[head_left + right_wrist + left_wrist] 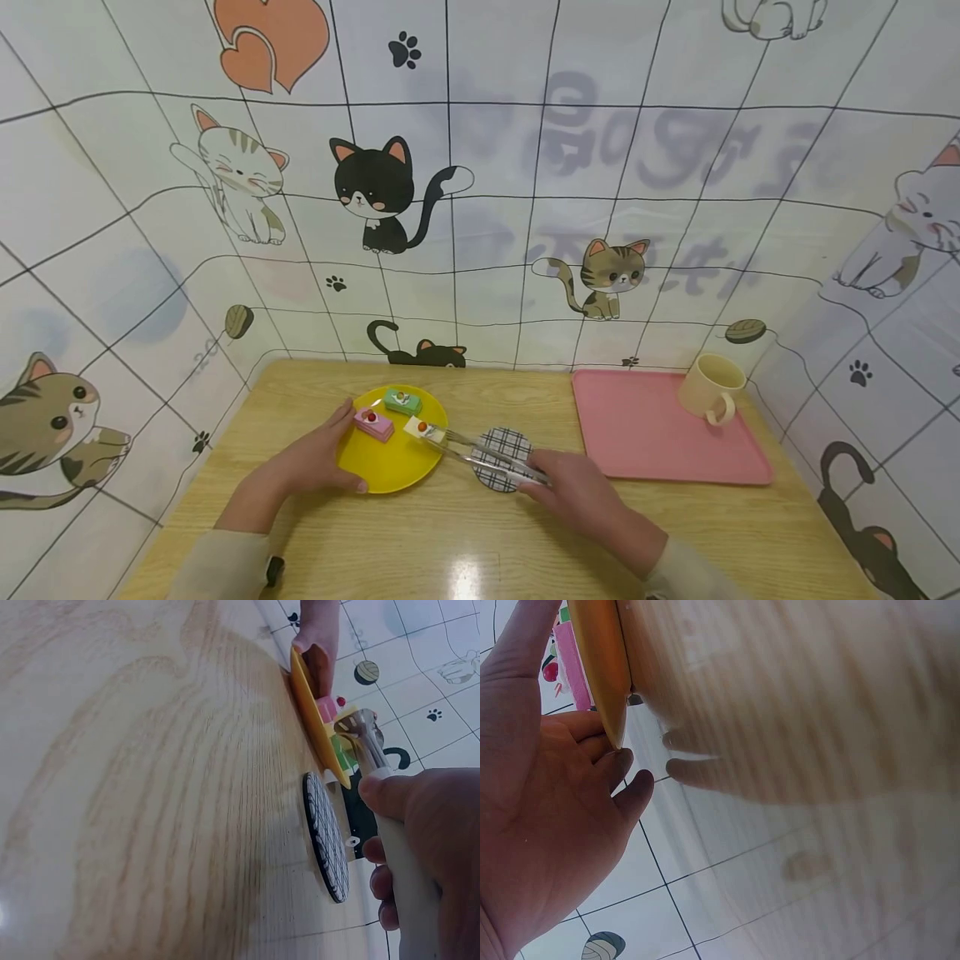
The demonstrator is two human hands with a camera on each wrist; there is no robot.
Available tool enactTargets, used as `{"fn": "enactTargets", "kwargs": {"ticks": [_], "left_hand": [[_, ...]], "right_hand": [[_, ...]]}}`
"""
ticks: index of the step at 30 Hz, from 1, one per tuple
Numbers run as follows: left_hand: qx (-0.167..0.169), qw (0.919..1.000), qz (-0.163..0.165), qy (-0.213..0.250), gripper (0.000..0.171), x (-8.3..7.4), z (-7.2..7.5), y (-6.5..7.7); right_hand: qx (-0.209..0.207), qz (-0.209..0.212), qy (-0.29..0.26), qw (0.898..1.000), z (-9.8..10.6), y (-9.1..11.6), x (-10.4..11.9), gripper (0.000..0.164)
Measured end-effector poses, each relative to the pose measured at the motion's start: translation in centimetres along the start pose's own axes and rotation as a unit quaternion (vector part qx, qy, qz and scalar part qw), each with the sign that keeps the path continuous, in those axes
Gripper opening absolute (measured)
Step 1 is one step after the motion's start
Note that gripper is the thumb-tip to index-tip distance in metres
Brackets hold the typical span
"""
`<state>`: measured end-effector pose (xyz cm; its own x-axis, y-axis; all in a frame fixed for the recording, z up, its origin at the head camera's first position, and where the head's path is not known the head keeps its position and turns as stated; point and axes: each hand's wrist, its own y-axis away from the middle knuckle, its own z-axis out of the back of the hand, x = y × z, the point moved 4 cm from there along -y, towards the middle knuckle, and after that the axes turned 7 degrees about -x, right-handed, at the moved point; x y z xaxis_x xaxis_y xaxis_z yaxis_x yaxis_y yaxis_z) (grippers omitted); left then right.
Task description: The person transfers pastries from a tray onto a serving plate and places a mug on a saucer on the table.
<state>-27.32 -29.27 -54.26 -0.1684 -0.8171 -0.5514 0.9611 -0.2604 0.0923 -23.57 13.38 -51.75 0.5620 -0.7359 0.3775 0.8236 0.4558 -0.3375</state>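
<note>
In the head view a yellow plate (393,473) holds a pink toy cake slice (373,424), a green one (402,402) and a pale yellow one (423,430). My left hand (322,457) holds the plate at its left rim, thumb toward the near side. In the left wrist view, bent fingers meet the plate's edge. My right hand (577,497) grips metal tongs (480,450) by the handle end. Their tips reach over the plate's right rim to the pale yellow slice; whether they pinch it firmly I cannot tell.
A round checked coaster (501,442) lies on the wooden table (360,550) under the tongs. At the right is a pink tray (637,433) with a cream mug (708,385) on its far right corner. Cat-printed sheeting (487,225) encloses the back and sides.
</note>
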Motion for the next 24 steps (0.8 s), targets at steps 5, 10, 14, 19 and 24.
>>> {"fn": "enactTargets", "kwargs": {"ticks": [5, 10, 14, 19, 24], "left_hand": [[0.0, 1.0, -0.001, -0.003, 0.141, 0.1, 0.0, -0.1], [0.001, 1.0, 0.003, -0.009, 0.141, 0.2, -0.1, -0.2], [0.002, 1.0, 0.006, -0.008, 0.141, 0.1, -0.1, -0.2], [0.001, 1.0, 0.006, -0.007, 0.14, 0.0, -0.1, -0.2], [0.002, 0.9999, 0.008, -0.005, 0.14, 0.1, -0.1, -0.1]], "right_hand": [[0.015, 0.025, -0.001, 1.0, -0.4, -0.8, 0.2, 0.023], [0.032, 0.044, -0.008, 0.998, -1.0, -1.6, 0.4, 0.024], [0.045, 0.051, -0.011, 0.998, -1.5, -2.4, 0.3, 0.025], [0.068, 0.06, -0.01, 0.996, -2.4, -3.3, 0.1, 0.025], [0.081, 0.07, -0.014, 0.994, -2.8, -4.1, 0.2, 0.024]]}}
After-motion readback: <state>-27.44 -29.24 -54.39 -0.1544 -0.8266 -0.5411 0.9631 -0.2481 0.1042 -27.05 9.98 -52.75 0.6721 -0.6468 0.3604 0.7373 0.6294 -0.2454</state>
